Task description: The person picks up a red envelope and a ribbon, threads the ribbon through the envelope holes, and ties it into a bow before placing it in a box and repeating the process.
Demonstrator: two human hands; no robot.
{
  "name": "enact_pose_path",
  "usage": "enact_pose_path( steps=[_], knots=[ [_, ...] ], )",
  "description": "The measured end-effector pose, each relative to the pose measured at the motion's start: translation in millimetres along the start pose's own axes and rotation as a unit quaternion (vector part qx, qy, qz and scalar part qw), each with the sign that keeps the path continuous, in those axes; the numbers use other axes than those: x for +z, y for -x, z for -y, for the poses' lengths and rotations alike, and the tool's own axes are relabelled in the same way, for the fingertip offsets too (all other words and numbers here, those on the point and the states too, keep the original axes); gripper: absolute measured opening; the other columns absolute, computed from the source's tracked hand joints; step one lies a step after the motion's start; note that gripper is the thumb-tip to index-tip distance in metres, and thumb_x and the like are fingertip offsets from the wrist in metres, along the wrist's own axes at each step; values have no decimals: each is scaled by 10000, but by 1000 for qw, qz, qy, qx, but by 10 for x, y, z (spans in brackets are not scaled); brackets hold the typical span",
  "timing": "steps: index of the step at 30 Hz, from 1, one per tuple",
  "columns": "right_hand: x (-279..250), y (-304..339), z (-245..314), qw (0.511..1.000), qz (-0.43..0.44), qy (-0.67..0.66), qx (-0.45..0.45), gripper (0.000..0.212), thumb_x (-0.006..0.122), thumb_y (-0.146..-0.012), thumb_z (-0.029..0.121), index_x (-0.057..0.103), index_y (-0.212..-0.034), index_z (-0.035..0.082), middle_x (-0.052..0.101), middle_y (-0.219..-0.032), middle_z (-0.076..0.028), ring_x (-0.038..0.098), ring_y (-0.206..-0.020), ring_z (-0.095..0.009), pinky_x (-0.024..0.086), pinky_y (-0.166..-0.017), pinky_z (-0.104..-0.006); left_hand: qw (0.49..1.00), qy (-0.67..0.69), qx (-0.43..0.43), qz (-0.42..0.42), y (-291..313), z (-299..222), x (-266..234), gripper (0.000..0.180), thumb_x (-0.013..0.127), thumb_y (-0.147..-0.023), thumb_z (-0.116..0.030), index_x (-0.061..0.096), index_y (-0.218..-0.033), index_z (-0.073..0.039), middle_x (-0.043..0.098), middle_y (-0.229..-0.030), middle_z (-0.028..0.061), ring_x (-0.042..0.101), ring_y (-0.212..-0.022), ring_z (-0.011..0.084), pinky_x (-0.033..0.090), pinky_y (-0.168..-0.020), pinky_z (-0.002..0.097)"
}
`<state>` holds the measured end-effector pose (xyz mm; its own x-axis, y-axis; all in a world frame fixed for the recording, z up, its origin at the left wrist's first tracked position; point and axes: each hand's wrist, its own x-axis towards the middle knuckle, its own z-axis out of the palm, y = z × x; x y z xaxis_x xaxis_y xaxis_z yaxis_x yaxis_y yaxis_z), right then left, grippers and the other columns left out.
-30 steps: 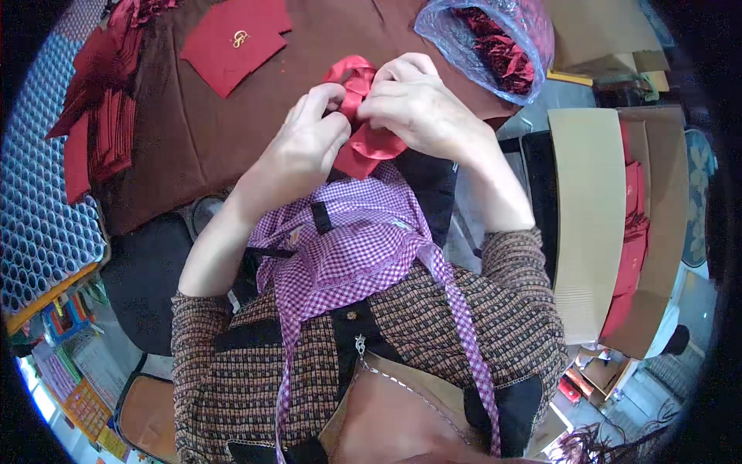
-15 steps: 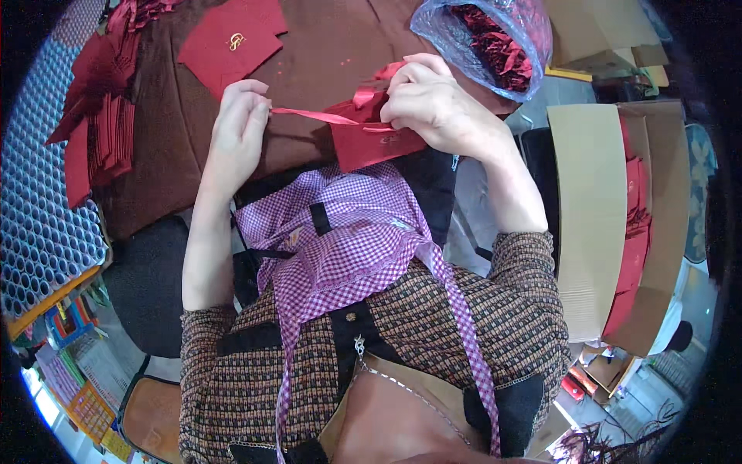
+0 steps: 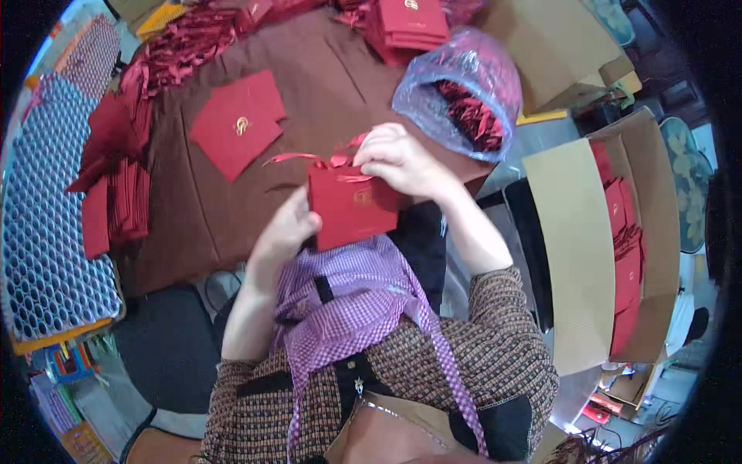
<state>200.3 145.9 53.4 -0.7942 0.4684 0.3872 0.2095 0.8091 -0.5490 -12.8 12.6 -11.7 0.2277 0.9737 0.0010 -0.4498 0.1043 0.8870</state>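
Observation:
A small red paper gift bag (image 3: 352, 209) with a gold emblem is held upright in front of my apron. My left hand (image 3: 290, 224) is closed on its left edge, with most of the fingers hidden behind it. At the top right of the bag, my right hand (image 3: 398, 164) pinches the rim beside the ribbon. A loose end of red ribbon (image 3: 290, 158) sticks out to the left above the opening. Just beyond, on the brown cloth, lie flat red bags (image 3: 241, 127) with a gold emblem.
A clear bluish plastic bag (image 3: 464, 93) full of dark red pieces lies at the far right of the brown-covered table (image 3: 178, 209). Stacked red bags (image 3: 124, 201) line its left edge, and more (image 3: 410, 27) sit at the back. An open cardboard box (image 3: 576, 263) with red bags stands right.
My left hand has let go of the stretched ribbon and moved right onto the bag's side. The bag now faces upright toward me. The view has shifted, showing more of the table's far side.

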Motion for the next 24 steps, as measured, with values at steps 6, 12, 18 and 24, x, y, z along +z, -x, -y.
enact_pose_path(
  steps=[6, 12, 18, 24],
  knots=[
    [146, -56, 251, 986, 35, 160, -33, 754, 722, -710, 339, 420, -1339, 53, 385, -1391, -183, 338, -1308, -364, 295, -1040, -495, 981, 86, -4, -172, -303, 7, -19, 324, 430, -970, -120, 475, -1243, 47, 557, -1210, 119, 555, -1094, 197, 437, -957, 346],
    [196, -128, 134, 961, 12, 263, -85, 465, 499, -807, 143, 516, -1265, 59, 536, -1287, -148, 512, -1195, -309, 409, -979, -440, 969, 206, 50, -125, -601, -243, -8, 354, 408, -993, -207, 463, -1237, 44, 537, -1238, 158, 581, -1054, 223, 478, -907, 351],
    [-1339, -1081, -311, 844, -228, 473, -112, 502, 503, -681, -61, 617, -1151, 73, 600, -1223, -107, 572, -1119, -290, 439, -924, -397, 969, -172, 29, -176, -602, 58, -234, 299, 442, -978, -205, 539, -1109, 45, 615, -1036, 126, 624, -849, 178, 526, -698, 294],
    [-1791, -1227, -1655, 809, -160, 563, 47, 635, 515, -794, 31, 405, -1384, 238, 377, -1454, -46, 366, -1320, -291, 324, -1017, -526, 932, -283, 83, -210, -601, 334, -303, 156, 474, -941, -48, 596, -987, 39, 595, -985, 84, 622, -813, 143, 528, -668, 254]
  ],
)
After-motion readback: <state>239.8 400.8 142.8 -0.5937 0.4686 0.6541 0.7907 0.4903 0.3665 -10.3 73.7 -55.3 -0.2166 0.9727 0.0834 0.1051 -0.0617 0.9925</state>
